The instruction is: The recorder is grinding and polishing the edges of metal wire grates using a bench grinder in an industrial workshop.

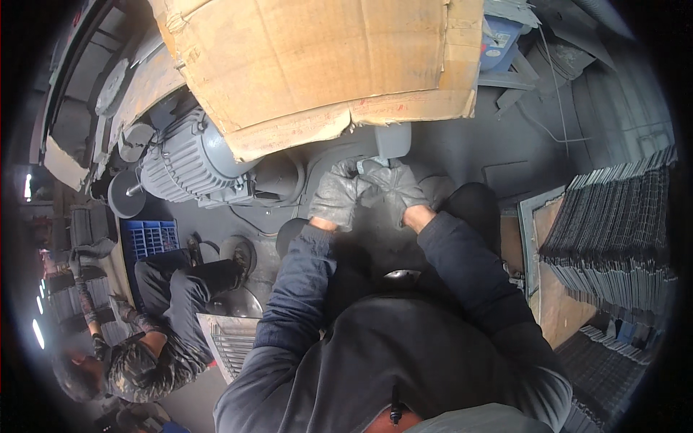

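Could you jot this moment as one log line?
left hand: gloved; right hand: gloved, beside left; grip contents: unclear; cardboard: ahead; motor: left side

The left hand (337, 193) and right hand (397, 186), both gloved, mostly hide a small piece (374, 163); the far edge cuts the cardboard (310, 65).

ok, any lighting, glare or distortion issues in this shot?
Head view, rim: black vignette, fisheye bend, e.g. stacked plates; head view, left edge: lights blown out white; head view, top: cardboard brightly lit, floor below it dimmer; head view, centre: gloved left hand and right hand grey on grey, grip unclear.
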Demonstrator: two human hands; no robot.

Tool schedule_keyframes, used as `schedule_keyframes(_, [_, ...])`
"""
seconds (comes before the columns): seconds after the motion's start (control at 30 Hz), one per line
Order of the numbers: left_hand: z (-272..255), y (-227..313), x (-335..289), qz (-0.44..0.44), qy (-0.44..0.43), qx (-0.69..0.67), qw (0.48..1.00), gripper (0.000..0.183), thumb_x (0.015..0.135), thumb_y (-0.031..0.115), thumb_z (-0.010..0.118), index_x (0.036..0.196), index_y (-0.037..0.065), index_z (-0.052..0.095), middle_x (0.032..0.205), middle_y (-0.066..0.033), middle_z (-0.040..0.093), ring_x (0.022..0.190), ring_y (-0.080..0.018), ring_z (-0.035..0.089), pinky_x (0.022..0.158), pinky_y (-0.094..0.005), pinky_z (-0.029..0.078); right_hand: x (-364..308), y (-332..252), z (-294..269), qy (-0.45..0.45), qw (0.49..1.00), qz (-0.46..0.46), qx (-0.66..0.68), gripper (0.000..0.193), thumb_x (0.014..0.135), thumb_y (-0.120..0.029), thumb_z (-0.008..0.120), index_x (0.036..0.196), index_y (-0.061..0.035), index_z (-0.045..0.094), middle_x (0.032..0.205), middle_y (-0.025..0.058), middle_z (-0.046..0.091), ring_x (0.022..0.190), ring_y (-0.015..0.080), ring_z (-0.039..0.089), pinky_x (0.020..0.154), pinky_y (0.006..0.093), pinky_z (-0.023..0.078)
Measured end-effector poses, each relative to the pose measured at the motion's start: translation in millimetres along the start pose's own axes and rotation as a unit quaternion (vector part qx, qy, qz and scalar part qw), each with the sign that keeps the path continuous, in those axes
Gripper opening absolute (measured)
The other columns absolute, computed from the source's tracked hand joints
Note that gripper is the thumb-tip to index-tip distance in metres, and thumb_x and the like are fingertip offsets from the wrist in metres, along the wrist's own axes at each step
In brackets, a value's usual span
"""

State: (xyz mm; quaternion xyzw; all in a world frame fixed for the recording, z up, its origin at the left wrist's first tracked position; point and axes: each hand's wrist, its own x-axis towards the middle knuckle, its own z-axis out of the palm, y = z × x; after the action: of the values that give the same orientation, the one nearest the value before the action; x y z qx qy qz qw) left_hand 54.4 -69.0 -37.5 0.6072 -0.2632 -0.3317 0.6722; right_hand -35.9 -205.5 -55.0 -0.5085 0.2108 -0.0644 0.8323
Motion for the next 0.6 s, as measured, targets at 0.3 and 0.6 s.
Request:
schedule_keyframes(0.3, [5.4, 5.7, 1.7, 0.036, -0.003, -0.011, 0.999, 0.032, 0.088, 0.004, 0.082, 0.12, 0.001, 0.075, 0.107, -0.0048, 0.078, 0.097, -0.0145, 0.07, 0.088, -0.0304, 0.057, -2.9, 7.9, -7.0, 0.013, 0.998, 0.024, 0.06, 0.029, 0.098, -0.019, 0.076, 0.121, -0.0038, 0.069, 0.102, 0.0052, 0.073, 0.084, 0.015, 0.07, 0.078, 0.0305, 0.059])
schedule_keyframes(0.6, [14.2, -17.3, 0.6, 0.032, 0.027, 0.154, 0.987, 0.028, 0.089, 0.004, 0.08, 0.115, 0.0, 0.073, 0.106, -0.007, 0.078, 0.094, -0.0172, 0.072, 0.082, -0.0319, 0.058, -13.7, -22.0, 0.0, 0.067, 0.998, -0.014, -0.014, 0.02, 0.094, -0.022, 0.078, 0.104, -0.0042, 0.077, 0.087, 0.0011, 0.074, 0.074, 0.0113, 0.067, 0.066, 0.03, 0.055])
